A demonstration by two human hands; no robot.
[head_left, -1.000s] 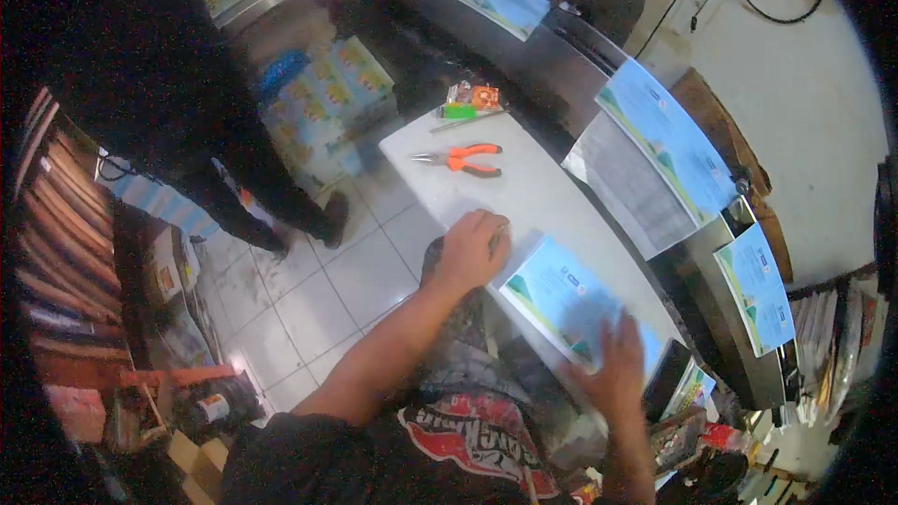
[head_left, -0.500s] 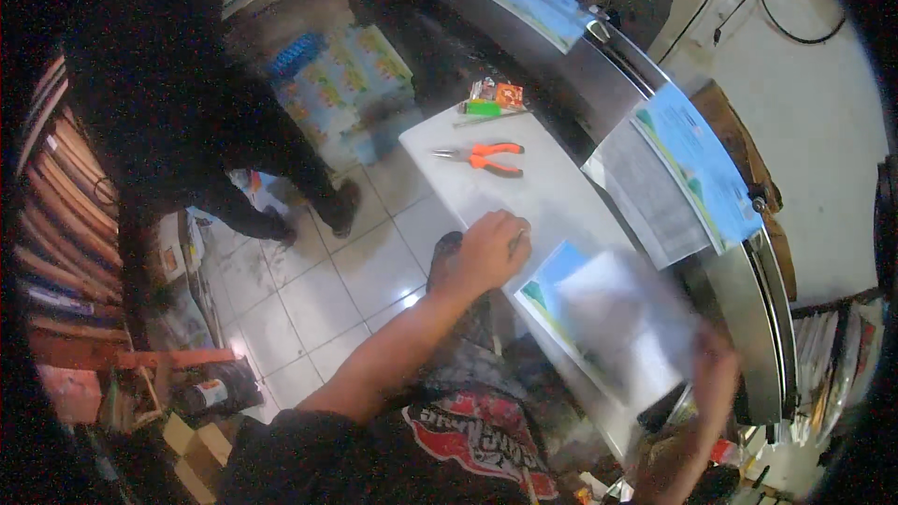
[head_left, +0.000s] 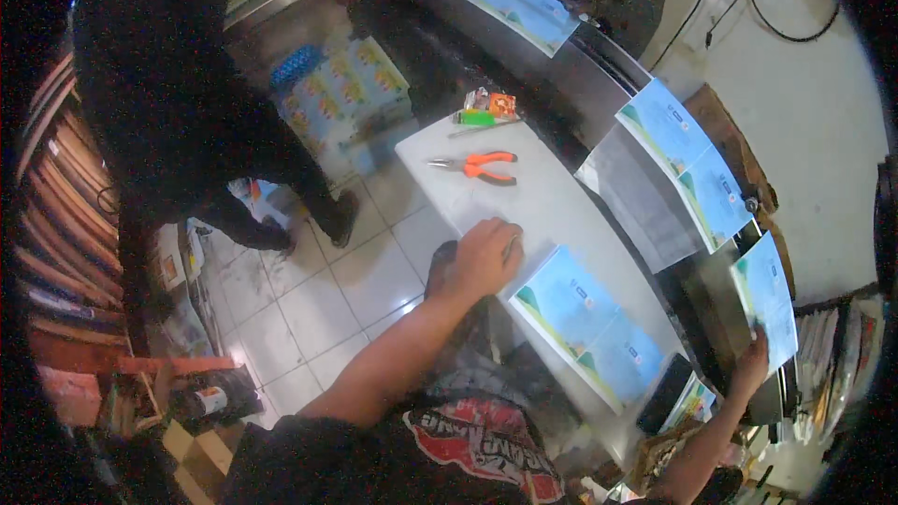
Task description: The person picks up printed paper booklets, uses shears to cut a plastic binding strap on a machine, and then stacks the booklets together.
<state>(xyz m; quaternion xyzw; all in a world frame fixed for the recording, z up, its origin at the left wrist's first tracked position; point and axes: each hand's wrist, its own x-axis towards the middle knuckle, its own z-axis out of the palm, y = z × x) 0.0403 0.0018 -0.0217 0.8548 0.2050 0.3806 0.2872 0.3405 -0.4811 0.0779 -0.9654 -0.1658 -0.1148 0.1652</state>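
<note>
My right hand point(head_left: 751, 363) is closed on the lower edge of a blue printed sheet point(head_left: 767, 292), which lies against the metal rail of the machine at the right. My left hand point(head_left: 486, 260) rests at the near edge of the white table point(head_left: 552, 196) with its fingers curled; something dark shows by the fingers, too small to name. Beside it on the table lies a stack of blue printed sheets point(head_left: 594, 323). More blue sheets point(head_left: 681, 159) sit along the rail, with a grey-white sheet point(head_left: 641, 201) hanging below them.
Orange-handled pliers point(head_left: 486, 166), a green lighter point(head_left: 475, 118) and an orange packet point(head_left: 502, 106) lie at the table's far end. A dark phone point(head_left: 668, 393) is at its near end. A person in dark clothes point(head_left: 178, 93) stands at left, near stacked printed bundles point(head_left: 348, 93).
My right hand has moved from above the table stack to the machine rail, where a sheet now lies. The stack on the table shows its printed face. My left hand has barely moved.
</note>
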